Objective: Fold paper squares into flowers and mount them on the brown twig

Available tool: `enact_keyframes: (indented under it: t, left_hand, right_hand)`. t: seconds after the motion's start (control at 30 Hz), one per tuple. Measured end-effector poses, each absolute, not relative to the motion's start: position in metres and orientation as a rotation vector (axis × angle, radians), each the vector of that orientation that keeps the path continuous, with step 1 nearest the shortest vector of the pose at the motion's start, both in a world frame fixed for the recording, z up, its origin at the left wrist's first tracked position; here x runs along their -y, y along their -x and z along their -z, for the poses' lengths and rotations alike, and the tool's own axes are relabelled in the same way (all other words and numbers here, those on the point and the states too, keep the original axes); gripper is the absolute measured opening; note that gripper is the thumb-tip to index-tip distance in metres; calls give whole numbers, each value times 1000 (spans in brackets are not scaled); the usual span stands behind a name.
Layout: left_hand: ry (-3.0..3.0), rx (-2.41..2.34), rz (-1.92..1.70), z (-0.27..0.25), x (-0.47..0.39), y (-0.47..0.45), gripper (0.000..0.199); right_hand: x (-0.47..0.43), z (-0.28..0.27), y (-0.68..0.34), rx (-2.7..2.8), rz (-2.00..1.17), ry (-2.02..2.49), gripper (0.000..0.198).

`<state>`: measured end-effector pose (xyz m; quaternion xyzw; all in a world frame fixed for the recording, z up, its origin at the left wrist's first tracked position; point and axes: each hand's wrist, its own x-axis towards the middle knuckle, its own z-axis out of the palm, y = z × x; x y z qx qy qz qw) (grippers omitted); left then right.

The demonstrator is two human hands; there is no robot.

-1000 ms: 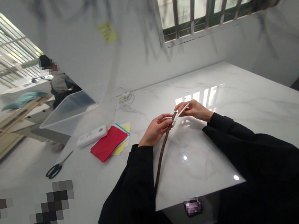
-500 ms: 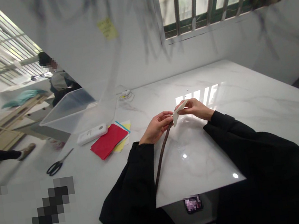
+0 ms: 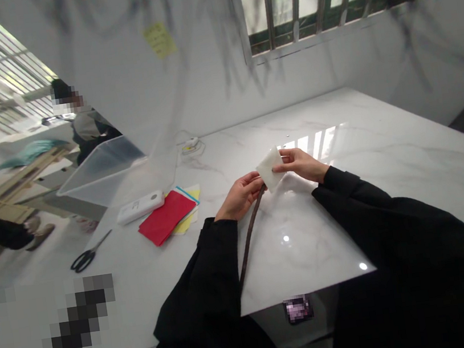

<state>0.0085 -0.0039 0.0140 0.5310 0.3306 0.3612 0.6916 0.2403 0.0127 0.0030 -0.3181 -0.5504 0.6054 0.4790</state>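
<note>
My left hand (image 3: pixel 241 195) was clenched on the upper end of a thin brown strap (image 3: pixel 250 235), fingers curled round it just above the white marble counter (image 3: pixel 387 175). The strap ran down from that grip toward 7 o'clock, past the counter's near edge and against my black sleeve (image 3: pixel 212 280). My right hand (image 3: pixel 302 165) pinched a small white cloth (image 3: pixel 270 169) between thumb and fingertips; the cloth hung flat-faced toward me and met the strap's top end, just beside my left thumb. Both hands were held close together, slightly above the counter surface.

At 9 o'clock from the hands lay a stack of coloured paper (image 3: pixel 168 217), red sheet on top, yellow and blue edges showing beneath. Touching its far-left edge sat a white oblong device (image 3: pixel 140 206). Further out at 8 o'clock lay black scissors (image 3: pixel 89 254). A clear plastic bin (image 3: pixel 102 170) stood at 10 o'clock. Another person (image 3: pixel 86 128) sat beyond it, well apart.
</note>
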Motion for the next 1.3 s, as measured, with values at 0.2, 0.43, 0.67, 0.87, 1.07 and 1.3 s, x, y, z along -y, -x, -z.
enact_keyframes:
  t: [0.2, 0.43, 0.67, 0.87, 1.07, 1.3]
  left_hand:
    - [-1122, -769, -822, -17, 3, -5, 42]
    - [-1129, -803, -795, -20, 3, -2, 41]
    - [-1153, -823, -772, -17, 3, -1, 43]
    - [-1154, -850, -767, -13, 2, -1, 44]
    - [-1077, -849, -865, -13, 3, -3, 41]
    - [-868, -900, -1117, -11, -2, -3, 40]
  right_hand:
    - [-19, 3, -243, 1204, -1477, 806, 53]
    - [-22, 6, -248, 1108, -1466, 844, 50]
    - [-23, 8, -247, 1068, -1457, 843, 49]
    - [-21, 5, -248, 1065, -1471, 864, 51]
    - [-22, 8, -246, 1059, -1425, 899, 63]
    - [-30, 20, -249, 1176, -1118, 1130, 62]
